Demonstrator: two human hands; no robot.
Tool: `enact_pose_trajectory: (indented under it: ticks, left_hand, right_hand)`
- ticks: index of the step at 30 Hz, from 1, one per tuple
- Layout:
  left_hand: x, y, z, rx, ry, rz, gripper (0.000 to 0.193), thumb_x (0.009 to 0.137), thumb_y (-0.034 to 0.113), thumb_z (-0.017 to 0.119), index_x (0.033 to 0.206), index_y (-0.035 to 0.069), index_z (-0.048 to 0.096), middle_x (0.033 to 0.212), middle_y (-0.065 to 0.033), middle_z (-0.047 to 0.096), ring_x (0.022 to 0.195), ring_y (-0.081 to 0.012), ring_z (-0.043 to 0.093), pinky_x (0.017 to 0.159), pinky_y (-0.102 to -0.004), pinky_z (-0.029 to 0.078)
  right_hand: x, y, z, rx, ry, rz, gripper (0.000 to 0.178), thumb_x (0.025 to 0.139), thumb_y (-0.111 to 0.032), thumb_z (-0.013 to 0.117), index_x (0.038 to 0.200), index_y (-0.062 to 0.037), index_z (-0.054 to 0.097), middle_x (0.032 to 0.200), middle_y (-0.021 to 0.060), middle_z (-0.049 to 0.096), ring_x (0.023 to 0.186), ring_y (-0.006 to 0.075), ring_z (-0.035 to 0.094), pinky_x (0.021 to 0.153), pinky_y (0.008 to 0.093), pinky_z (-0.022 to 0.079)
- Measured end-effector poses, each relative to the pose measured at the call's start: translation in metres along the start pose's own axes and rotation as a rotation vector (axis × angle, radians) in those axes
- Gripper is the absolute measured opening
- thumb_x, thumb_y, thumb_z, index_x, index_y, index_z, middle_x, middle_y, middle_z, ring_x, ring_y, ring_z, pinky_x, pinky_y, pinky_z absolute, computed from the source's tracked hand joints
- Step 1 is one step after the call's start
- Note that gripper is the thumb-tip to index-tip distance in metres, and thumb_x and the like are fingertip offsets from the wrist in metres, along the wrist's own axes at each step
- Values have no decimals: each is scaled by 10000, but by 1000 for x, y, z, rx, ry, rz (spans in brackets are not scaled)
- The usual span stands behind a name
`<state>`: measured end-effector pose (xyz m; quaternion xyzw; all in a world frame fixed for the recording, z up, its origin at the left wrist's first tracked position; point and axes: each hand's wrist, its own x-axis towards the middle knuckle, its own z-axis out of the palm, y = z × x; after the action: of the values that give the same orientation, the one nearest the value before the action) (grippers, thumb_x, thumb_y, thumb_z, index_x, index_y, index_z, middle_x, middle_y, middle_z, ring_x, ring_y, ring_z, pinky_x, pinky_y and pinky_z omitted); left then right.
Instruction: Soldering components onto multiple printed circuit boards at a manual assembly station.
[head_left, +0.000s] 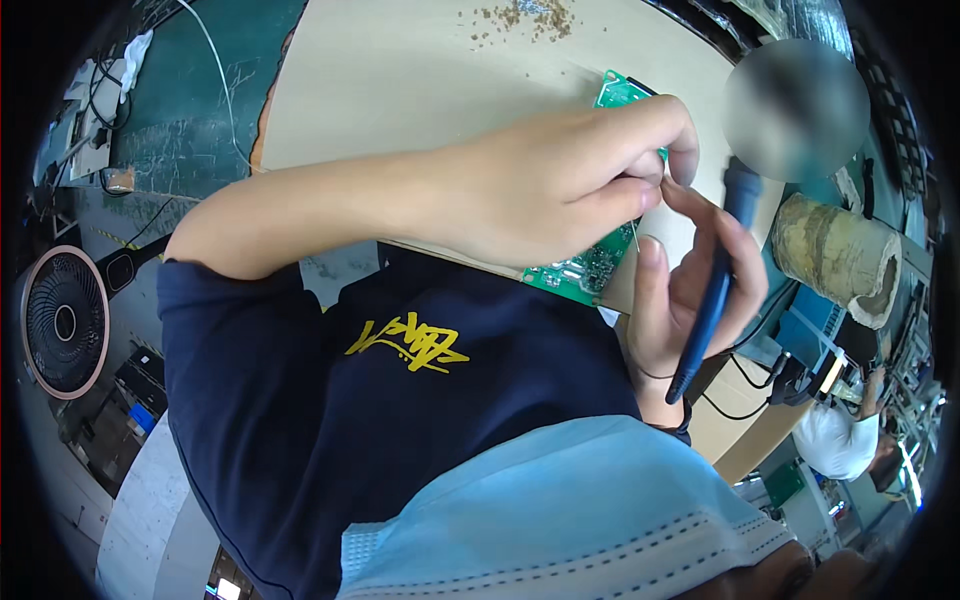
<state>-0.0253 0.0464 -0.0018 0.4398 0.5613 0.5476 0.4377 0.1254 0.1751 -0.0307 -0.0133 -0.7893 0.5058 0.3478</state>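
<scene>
My left hand (560, 180) reaches across above a green circuit board (565, 278), thumb and forefinger pinched together. A thin silvery wire (635, 236) runs down from that pinch; its upper end is hidden by the fingers. My right hand (700, 270) curls round a dark blue pen-shaped tool (715, 290), like a soldering iron's handle, its upper end running into a blurred patch. The right fingertips meet the left hand's pinch, and the right thumb lies beside the wire. Both hands cover the middle of the board, whose solder-dotted lower part shows.
Small brown parts (530, 20) lie scattered on the beige work surface (400, 90) at the far side. To the right stands a worn beige tube (838, 255) near black cables. A fan (66, 322) stands at left; another person (840, 440) is at far right.
</scene>
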Motion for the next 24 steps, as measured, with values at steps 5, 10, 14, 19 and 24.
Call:
enact_pose_trajectory:
  ticks: [5,10,14,19,24]
  left_hand:
    - [1,-13,11,95,212,138,163,1004,-4,446,1167,11,439,780,-52,554,743,-103,505,693,-272,404]
    - [0,-18,14,4,277,152,147,989,67,468,1118,-1,451,965,-184,613,897,-320,624,761,-425,481]
    - [1,-10,13,-166,275,92,137,967,69,502,1082,-5,496,920,-186,630,853,-312,636,737,-413,488]
    - [-7,-2,-16,101,128,100,42,928,40,573,938,0,564,839,-115,606,736,-193,595,640,-339,459]
    - [13,-9,-79,658,301,535,173,894,178,633,836,15,631,726,-81,610,586,-188,541,550,-336,435]
  right_hand:
    - [1,-5,4,33,-50,-34,593,842,77,700,1333,-54,395,1016,236,651,956,303,677,885,442,533]
    - [3,-4,11,-32,-18,-37,523,906,123,603,1325,-94,378,985,216,665,950,281,682,898,424,542]
    - [9,-4,7,-217,-56,-98,507,907,114,613,1316,-73,380,969,222,670,935,282,688,863,416,558]
    - [19,-3,-2,-95,63,32,452,827,160,681,1183,-26,471,856,189,684,803,265,693,802,388,550]
    - [38,-2,-20,-273,116,139,362,934,63,609,1270,93,477,851,202,694,822,253,694,808,364,548]
